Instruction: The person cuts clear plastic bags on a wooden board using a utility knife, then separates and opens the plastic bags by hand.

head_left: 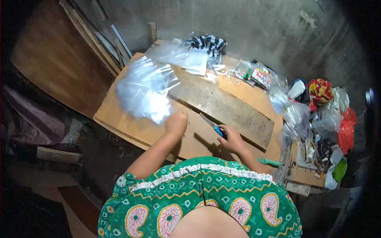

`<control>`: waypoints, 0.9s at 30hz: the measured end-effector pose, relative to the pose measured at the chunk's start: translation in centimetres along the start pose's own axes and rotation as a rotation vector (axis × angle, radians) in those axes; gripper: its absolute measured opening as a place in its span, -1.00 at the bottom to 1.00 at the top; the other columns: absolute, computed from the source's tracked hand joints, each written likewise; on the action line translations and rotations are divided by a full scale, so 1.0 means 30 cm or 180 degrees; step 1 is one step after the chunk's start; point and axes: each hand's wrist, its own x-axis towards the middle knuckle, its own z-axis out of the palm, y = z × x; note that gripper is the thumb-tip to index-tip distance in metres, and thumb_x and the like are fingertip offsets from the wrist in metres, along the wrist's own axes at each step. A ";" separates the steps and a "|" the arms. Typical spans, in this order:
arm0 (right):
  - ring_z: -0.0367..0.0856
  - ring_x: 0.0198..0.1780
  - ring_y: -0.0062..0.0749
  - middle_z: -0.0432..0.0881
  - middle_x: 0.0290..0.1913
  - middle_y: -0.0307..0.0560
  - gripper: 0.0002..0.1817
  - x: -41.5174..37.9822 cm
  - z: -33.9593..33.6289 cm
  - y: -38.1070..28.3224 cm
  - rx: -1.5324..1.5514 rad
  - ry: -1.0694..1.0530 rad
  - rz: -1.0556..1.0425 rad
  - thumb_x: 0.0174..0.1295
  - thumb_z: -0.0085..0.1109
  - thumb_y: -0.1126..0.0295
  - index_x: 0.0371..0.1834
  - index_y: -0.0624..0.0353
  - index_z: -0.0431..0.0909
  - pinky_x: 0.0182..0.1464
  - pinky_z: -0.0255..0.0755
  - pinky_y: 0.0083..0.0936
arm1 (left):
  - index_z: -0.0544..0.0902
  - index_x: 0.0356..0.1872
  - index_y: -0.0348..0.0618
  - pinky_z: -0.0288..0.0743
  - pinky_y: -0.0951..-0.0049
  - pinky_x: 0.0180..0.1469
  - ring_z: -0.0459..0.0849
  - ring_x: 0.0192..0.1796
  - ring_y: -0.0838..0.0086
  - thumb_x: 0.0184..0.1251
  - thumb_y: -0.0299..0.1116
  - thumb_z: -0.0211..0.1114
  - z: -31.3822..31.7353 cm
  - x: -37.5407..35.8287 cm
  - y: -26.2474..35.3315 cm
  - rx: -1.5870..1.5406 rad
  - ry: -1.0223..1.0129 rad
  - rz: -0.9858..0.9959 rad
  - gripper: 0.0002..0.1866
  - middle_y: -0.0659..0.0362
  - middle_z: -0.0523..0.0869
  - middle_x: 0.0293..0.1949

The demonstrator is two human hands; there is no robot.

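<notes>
My right hand (232, 139) is closed around the blue handle of a knife (212, 125), whose blade points up and to the left over the tabletop. My left hand (177, 123) is closed like a fist at the lower right edge of a heap of clear plastic bags (145, 91). I cannot tell what its fingers hold. A long wooden plank (226, 107) lies on the wooden table (127, 129) just beyond both hands. Partly covered by my right forearm is a green handle (270, 162).
More clear plastic (174, 53) and a black-and-white striped cloth (208, 43) lie at the back, against the grey wall (246, 31). On the right are a printed packet (262, 75), a red plastic bag (347, 129) and a white basket (305, 154). A brown wooden panel (59, 55) leans at left.
</notes>
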 end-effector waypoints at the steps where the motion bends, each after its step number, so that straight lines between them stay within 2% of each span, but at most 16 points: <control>1: 0.49 -0.13 0.00 0.50 -0.15 0.15 -0.54 -0.025 0.009 0.011 -0.0063 -0.0037 0.0124 -0.07 0.20 0.40 -0.02 0.17 0.41 -0.10 0.39 -0.28 | 0.54 -0.52 -0.19 0.51 0.22 -0.46 0.62 -0.45 0.17 0.03 -0.49 0.07 0.082 -0.040 0.005 -0.0034 -0.0055 0.0016 -0.93 0.00 0.57 -0.46; 3: 0.47 -0.13 0.02 0.47 -0.17 0.12 -0.55 -0.065 0.040 0.049 -0.0157 0.0012 0.0062 -0.07 0.16 0.45 -0.01 0.14 0.40 -0.10 0.38 -0.26 | 0.55 -0.50 -0.21 0.50 0.18 -0.32 0.59 -0.35 0.11 0.04 -0.49 0.09 0.181 -0.087 0.019 -0.0754 -0.0106 0.0066 -0.93 -0.03 0.58 -0.42; 6: 0.48 -0.17 0.03 0.49 -0.25 0.09 -0.57 -0.097 0.069 0.062 -0.0491 -0.0120 -0.0191 -0.08 0.13 0.47 -0.03 0.13 0.41 -0.13 0.40 -0.23 | 0.56 -0.47 -0.21 0.46 0.17 -0.22 0.56 -0.28 0.08 0.05 -0.46 0.12 0.165 -0.108 0.014 -0.1370 -0.0244 -0.0086 -0.92 -0.05 0.57 -0.40; 9: 0.51 -0.21 0.02 0.51 -0.25 0.06 -0.59 -0.117 0.075 0.046 -0.0443 -0.0203 -0.0145 -0.10 0.15 0.49 -0.07 0.10 0.45 -0.18 0.42 -0.22 | 0.58 -0.41 -0.22 0.44 0.18 -0.25 0.56 -0.32 0.06 0.08 -0.42 0.15 0.187 -0.131 -0.017 -0.1557 -0.0127 0.0216 -0.89 -0.05 0.59 -0.42; 13: 0.53 -0.27 -0.03 0.52 -0.30 0.00 -0.62 -0.126 0.079 0.057 -0.0607 0.0104 -0.0547 -0.11 0.16 0.50 -0.12 0.08 0.49 -0.24 0.44 -0.25 | 0.57 -0.49 -0.19 0.43 0.18 -0.33 0.55 -0.37 0.10 0.08 -0.34 0.20 0.219 -0.148 -0.031 -0.1469 0.0026 0.0449 -0.87 0.02 0.58 -0.45; 16: 0.54 -0.29 -0.05 0.53 -0.34 -0.01 -0.62 -0.123 0.068 0.051 -0.0570 0.0109 -0.0624 -0.13 0.18 0.49 -0.14 0.10 0.51 -0.26 0.45 -0.26 | 0.54 -0.55 -0.15 0.43 0.19 -0.38 0.54 -0.40 0.14 0.05 -0.30 0.23 0.207 -0.160 -0.008 -0.1087 0.0186 0.0323 -0.85 0.07 0.55 -0.49; 27: 0.56 -0.35 -0.07 0.56 -0.33 0.03 -0.63 -0.119 0.049 0.056 -0.0668 0.0191 -0.0542 -0.17 0.22 0.46 -0.18 0.13 0.55 -0.33 0.45 -0.31 | 0.52 -0.58 -0.09 0.44 0.23 -0.39 0.55 -0.39 0.20 0.02 -0.29 0.24 0.219 -0.147 -0.018 -0.0897 0.0252 0.0454 -0.86 0.12 0.54 -0.50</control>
